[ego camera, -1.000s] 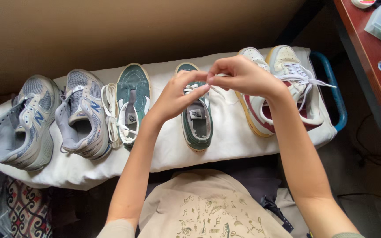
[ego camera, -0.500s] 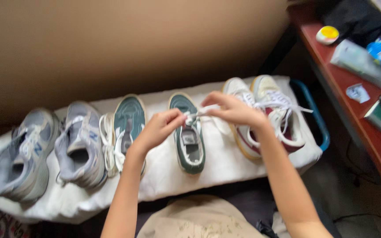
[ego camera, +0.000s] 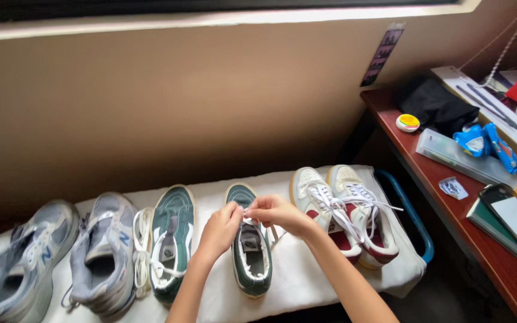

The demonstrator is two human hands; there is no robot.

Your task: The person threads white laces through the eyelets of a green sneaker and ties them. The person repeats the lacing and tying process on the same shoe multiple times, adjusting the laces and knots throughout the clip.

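Centrally, both hands (ego camera: pixel 249 218) pinching white lace (ego camera: pixel 251 216), green sneaker (ego camera: pixel 251 251)

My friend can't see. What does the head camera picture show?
Two hands, the left hand and right hand, pinch a white lace above a green shoe. It sits in a row of six shoes on a white-covered bench beside a cluttered red-brown desk.

grey sneaker (ego camera: pixel 13 266) cut off at left, lace ends hidden by hand (ego camera: pixel 277 212)
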